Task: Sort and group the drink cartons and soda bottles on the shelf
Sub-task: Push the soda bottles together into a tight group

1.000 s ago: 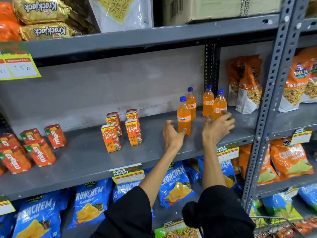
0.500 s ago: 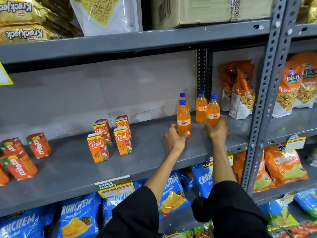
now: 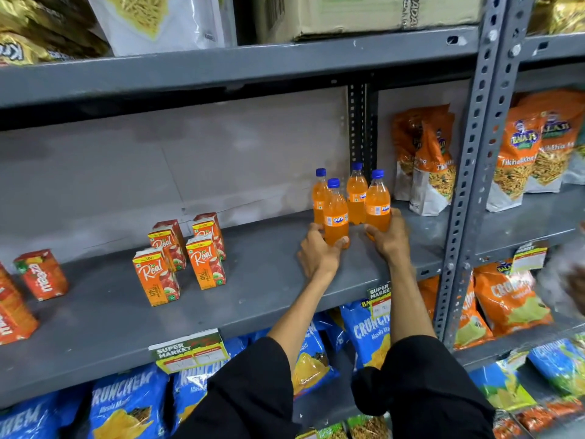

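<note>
So my left hand was curled around the front orange plastic soda bottle with a blue cap, my right hand cupping its neighbour, near the grey metal shelf's back right corner. Half a second before, the four bottles stood looser; now they touched.

Under the left hand the shelf is matt grey painted metal, scuffed. The soda bottles at its fingertips are clear glossy plastic. Left of the hand, the Real cartons look like smooth coated card, perhaps slightly glossy. The sleeves below are matt black cloth.
</note>
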{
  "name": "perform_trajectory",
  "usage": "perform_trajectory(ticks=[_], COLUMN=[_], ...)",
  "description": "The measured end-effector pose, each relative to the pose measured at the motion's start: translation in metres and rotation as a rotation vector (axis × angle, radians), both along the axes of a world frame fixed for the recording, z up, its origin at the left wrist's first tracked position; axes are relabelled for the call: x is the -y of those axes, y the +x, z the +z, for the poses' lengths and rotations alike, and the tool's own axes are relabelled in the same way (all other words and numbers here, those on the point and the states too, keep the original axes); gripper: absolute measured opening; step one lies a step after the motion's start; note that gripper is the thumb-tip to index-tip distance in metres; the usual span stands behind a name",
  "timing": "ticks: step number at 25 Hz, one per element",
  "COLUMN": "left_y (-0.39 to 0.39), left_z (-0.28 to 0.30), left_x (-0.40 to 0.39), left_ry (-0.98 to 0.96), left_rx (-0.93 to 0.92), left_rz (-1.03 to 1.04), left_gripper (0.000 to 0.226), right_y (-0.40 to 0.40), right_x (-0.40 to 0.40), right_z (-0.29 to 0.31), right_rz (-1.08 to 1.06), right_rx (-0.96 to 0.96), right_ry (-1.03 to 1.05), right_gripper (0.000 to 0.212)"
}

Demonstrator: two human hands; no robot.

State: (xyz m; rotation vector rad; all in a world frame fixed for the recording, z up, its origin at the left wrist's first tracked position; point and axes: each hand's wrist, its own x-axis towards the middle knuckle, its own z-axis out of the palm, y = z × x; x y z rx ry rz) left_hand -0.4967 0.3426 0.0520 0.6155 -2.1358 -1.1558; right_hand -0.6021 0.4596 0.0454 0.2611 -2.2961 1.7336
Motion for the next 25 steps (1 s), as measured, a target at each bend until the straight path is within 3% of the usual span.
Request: perform_trajectory(ticks=[9, 25], left_y=[-0.0028, -0.0077], left_z=[0.0001, 0.0013], left_x=[-0.0011, -0.0079], left_ry=[-0.013, -0.072], left_rx=[0.023, 0.040], left_rz=[0.027, -0.002], left_gripper=[0.053, 0.059], right_y=[-0.0034, -0.0073], right_x=[-0.0065, -0.0089], right_z=[0.0038, -0.0009], right_rz=[0.042, 0.128], right_rx=[0.010, 0.025], right_ry=[0.109, 0.056], right_gripper=[0.060, 0.060])
